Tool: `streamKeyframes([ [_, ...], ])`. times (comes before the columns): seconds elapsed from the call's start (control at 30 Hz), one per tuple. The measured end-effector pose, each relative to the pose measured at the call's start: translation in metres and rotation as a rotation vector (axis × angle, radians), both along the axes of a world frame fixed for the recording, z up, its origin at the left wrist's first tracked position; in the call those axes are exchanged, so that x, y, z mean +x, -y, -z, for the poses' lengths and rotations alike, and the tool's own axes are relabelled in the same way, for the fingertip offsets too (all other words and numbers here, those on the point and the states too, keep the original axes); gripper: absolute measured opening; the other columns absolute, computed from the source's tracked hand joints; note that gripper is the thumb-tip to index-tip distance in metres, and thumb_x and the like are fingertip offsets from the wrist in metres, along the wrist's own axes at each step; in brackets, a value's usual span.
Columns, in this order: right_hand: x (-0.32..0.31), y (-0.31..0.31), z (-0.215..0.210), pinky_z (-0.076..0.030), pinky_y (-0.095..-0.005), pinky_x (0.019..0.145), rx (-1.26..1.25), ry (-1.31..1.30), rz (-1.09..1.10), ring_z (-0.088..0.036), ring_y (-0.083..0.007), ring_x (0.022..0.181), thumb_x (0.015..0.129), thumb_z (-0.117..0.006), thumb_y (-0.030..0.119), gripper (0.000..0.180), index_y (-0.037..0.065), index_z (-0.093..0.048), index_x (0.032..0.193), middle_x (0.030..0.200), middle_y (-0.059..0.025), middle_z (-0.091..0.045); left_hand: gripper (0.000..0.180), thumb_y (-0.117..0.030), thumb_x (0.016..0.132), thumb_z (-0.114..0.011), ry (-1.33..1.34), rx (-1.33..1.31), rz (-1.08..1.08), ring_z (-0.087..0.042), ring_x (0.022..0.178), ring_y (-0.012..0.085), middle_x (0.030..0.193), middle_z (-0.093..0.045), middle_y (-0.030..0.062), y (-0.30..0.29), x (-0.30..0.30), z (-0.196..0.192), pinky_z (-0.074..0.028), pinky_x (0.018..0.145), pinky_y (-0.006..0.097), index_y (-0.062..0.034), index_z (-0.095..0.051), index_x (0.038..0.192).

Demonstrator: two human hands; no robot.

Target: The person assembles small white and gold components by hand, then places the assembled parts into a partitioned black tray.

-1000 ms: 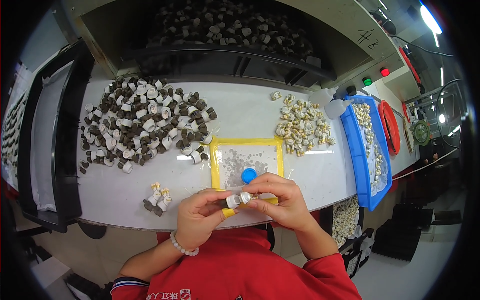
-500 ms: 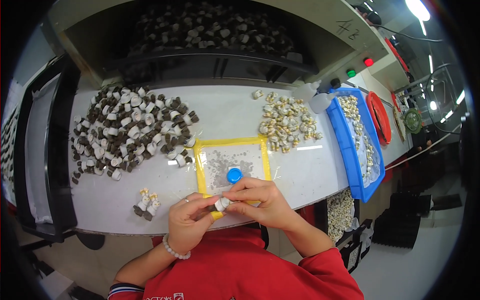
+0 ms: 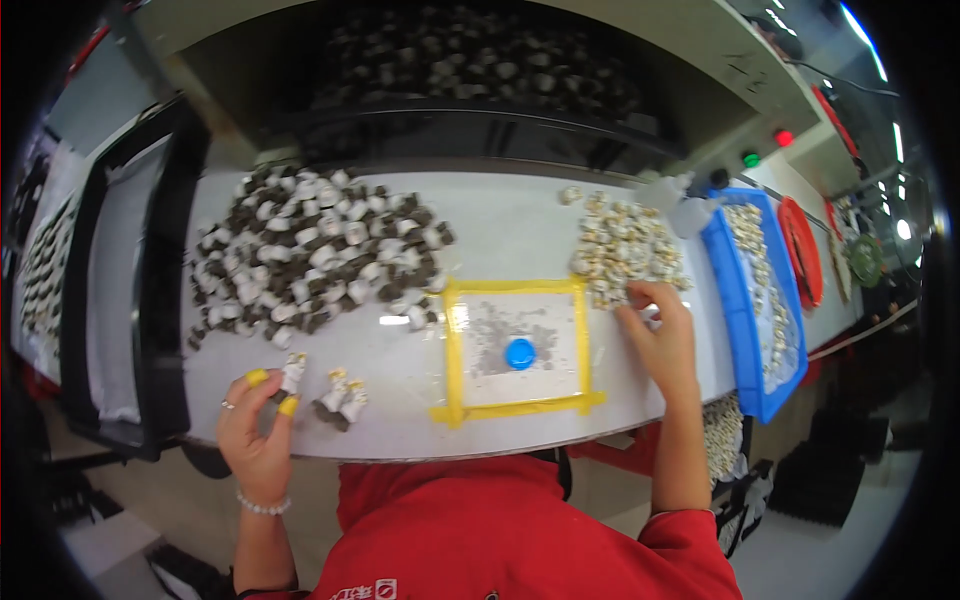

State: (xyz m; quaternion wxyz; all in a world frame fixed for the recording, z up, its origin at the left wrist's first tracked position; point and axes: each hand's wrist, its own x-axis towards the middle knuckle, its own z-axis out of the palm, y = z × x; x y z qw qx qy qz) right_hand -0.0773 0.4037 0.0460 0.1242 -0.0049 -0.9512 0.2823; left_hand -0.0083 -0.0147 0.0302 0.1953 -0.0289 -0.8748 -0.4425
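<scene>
At the near left of the table, my left hand (image 3: 258,435) has yellow-wrapped fingertips closed around the dark base of a small white figurine (image 3: 294,372) with a gold-tinted top. Two similar figurines (image 3: 345,394) lean together just right of it. My right hand (image 3: 660,335) reaches to the near edge of a pile of small white-and-gold pieces (image 3: 628,240). Its thumb and forefinger are apart at the pile's edge; whether a piece sits between them is blurred. Between my hands, a blue round cap (image 3: 520,353) rests on a stained white patch framed by yellow tape (image 3: 455,350).
A big heap of white-and-dark-brown pieces (image 3: 320,255) covers the table's left. Beyond it is a dark bin (image 3: 480,70) of similar pieces. A black tray (image 3: 125,270) stands at left. At right are a white squeeze bottle (image 3: 690,217), a blue tray (image 3: 745,330) and a red dish (image 3: 800,250).
My hands, together over the near edge of the taped patch before, have separated. The left carried a figurine leftward beside the other two; the right moved to the white-and-gold pile. The view shifted.
</scene>
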Motion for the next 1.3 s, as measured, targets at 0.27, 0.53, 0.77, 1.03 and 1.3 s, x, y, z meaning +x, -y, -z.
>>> streamKeyframes([
  [0.27,0.004,0.007,0.008,-0.049,-0.0311,0.066,0.055,-0.044,-0.019,-0.060,-0.0224,0.073,0.076,-0.063,-0.005,0.026,0.000,-0.064,0.102,0.086,-0.0106,-0.061,0.032,0.012,0.070,-0.064,0.038,-0.106,0.040,-0.062,0.089,0.0270,0.099,-0.064,0.0140,-0.009,0.008,0.001,-0.050,0.078,0.032,0.0023,-0.065,0.101],
  [0.53,0.028,0.011,0.016,-0.049,-0.0376,0.075,0.290,-0.239,-0.124,-0.061,-0.0303,0.086,0.075,-0.067,-0.002,0.029,0.000,-0.065,0.104,0.097,-0.0129,-0.064,0.032,0.006,0.071,-0.065,0.013,-0.212,0.220,-0.060,0.089,0.0313,0.102,-0.064,0.0164,-0.009,0.002,-0.010,-0.050,0.077,0.035,0.0058,-0.063,0.103],
  [0.77,0.030,0.006,0.018,-0.049,-0.0374,0.072,0.196,-0.250,-0.237,-0.060,-0.0290,0.083,0.071,-0.069,-0.001,0.024,-0.001,-0.066,0.095,0.094,-0.0125,-0.064,0.035,0.002,0.072,-0.065,-0.077,-0.278,0.290,-0.056,0.088,0.0318,0.100,-0.059,0.0173,-0.069,-0.035,-0.033,-0.048,0.076,0.037,0.0043,-0.061,0.106],
  [1.03,0.033,0.018,0.009,-0.048,-0.0360,0.069,0.140,-0.146,-0.195,-0.059,-0.0280,0.080,0.069,-0.071,0.001,0.025,0.001,-0.066,0.093,0.087,-0.0110,-0.061,0.018,0.003,0.074,-0.050,0.023,-0.554,0.431,-0.050,0.084,0.0306,0.091,-0.051,0.0161,-0.110,-0.071,-0.021,-0.046,0.071,0.038,0.0030,-0.055,0.091],
  [1.3,0.017,0.065,-0.013,-0.047,-0.0354,0.068,0.067,-0.114,-0.574,-0.059,-0.0238,0.077,0.068,-0.072,0.006,0.026,0.005,-0.067,0.094,0.084,-0.0068,-0.060,0.018,0.001,0.069,-0.057,0.156,-0.607,0.449,-0.050,0.083,0.0309,0.088,-0.051,0.0155,-0.111,-0.060,-0.023,-0.046,0.070,0.039,0.0009,-0.054,0.087],
])
